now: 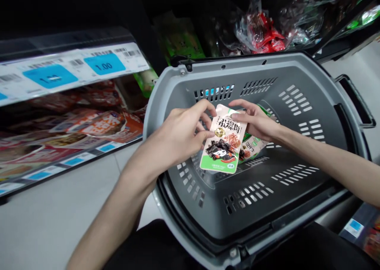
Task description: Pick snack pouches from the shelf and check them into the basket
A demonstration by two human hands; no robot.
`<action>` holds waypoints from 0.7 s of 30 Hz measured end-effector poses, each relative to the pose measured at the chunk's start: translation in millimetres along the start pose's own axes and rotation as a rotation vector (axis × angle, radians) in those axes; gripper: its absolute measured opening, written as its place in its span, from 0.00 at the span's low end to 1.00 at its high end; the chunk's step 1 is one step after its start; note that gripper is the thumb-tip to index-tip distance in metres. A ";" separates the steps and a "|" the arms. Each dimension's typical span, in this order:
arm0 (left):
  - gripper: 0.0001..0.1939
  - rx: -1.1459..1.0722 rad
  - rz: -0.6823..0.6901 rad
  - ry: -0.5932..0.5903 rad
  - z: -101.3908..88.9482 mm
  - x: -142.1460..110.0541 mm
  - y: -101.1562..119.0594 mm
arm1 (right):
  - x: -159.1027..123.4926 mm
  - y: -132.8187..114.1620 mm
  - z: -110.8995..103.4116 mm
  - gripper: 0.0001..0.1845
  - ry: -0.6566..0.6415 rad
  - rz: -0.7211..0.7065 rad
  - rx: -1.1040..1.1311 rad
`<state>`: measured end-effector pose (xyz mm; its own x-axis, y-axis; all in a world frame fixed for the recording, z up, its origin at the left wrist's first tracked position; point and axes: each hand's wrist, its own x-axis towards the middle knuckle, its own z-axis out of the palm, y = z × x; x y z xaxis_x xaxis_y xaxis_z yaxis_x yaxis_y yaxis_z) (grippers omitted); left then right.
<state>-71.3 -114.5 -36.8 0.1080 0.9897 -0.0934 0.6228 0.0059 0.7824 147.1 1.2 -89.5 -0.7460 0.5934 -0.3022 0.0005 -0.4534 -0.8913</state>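
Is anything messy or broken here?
A little messy: beyond the basket, the red and clear bags on the shelf lie in a jumbled heap, not in neat rows. I see no spills, and the packet in the right hand looks whole.

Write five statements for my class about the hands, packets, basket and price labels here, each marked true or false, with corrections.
1. The right hand holds a packet over the basket. True.
2. The left hand is reaching onto a shelf. False: it is at the held packet's left edge.
3. The basket is bright red. False: it is grey.
4. Another packet shows partly behind the held one. True.
5. The price labels marked 1.00 are yellow. False: they are blue.
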 end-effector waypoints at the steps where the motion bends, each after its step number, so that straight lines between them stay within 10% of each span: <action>1: 0.13 -0.014 -0.009 0.018 -0.5 -0.5 0.6 | -0.3 0.2 0.8 0.23 -0.001 0.000 0.035; 7: 0.08 -0.025 -0.057 0.122 -4.6 -2.1 4.2 | -3.6 4.0 4.5 0.19 -0.197 0.060 -0.005; 21: 0.03 0.132 -0.037 0.095 -3.7 -2.0 -0.6 | -5.3 6.6 -1.5 0.12 -0.134 0.012 -0.187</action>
<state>-74.8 -116.0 -34.9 0.0130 0.9983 -0.0569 0.7222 0.0300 0.6911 152.0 -3.9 -94.3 -0.8268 0.4898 -0.2766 0.1238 -0.3211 -0.9389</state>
